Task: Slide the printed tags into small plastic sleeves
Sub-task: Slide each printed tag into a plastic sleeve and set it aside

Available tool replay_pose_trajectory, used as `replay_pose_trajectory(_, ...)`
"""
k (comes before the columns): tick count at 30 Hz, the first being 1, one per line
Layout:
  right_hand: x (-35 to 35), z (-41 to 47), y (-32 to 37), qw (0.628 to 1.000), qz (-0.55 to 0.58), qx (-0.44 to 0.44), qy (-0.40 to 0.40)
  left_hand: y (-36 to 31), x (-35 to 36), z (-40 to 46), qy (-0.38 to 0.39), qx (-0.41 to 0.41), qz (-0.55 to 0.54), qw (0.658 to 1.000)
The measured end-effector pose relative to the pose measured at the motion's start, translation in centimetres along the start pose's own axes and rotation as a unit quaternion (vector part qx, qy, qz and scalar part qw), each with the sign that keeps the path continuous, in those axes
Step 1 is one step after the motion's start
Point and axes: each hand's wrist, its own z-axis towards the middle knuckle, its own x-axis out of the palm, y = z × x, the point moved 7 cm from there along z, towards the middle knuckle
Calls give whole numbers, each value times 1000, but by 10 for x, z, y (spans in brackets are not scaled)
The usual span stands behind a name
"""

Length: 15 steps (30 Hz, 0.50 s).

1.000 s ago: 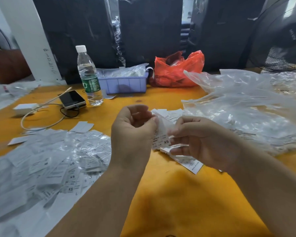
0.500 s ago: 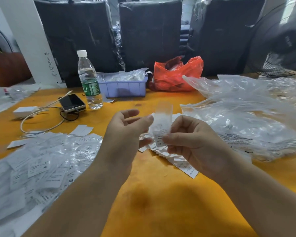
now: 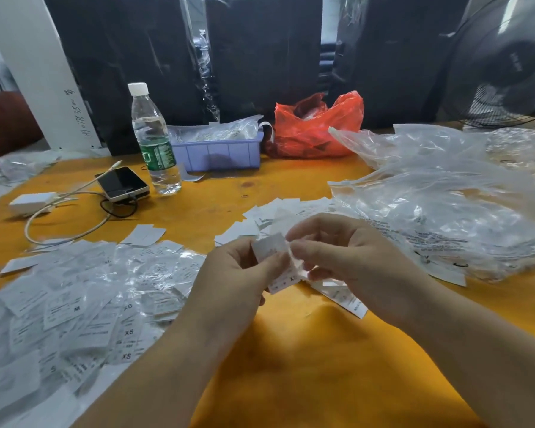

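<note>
One printed tag (image 3: pixel 271 250), partly inside a clear sleeve (image 3: pixel 292 270), is held above the yellow table (image 3: pixel 306 350). Left hand (image 3: pixel 232 273) pinches the tag; right hand (image 3: pixel 346 257) pinches the sleeve. Sleeved tags (image 3: pixel 84 304) lie left, loose tags (image 3: pixel 278 216) just behind.

I see a matt paper tag (image 3: pixel 269 250), glossy crinkled clear plastic bags (image 3: pixel 445 205), and a smooth matt orange tabletop (image 3: pixel 306 366).

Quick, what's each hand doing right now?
Left hand: pinching the printed tag.
Right hand: pinching the same tag at its clear sleeve edge.
</note>
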Motion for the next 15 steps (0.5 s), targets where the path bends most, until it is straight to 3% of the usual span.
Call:
replay_pose_trajectory(9,-14,2,0,999,6,-2,-43,-7,4,-6,32,-11,-96,995)
replay_pose_trajectory(12,-18,3,0,998,43,7,-43,-10,-4,-7,16,-12,-137,990)
replay_pose_trajectory(15,-14,3,3,999,48,23,9,-10,-17,-5,-32,-18,-168,985)
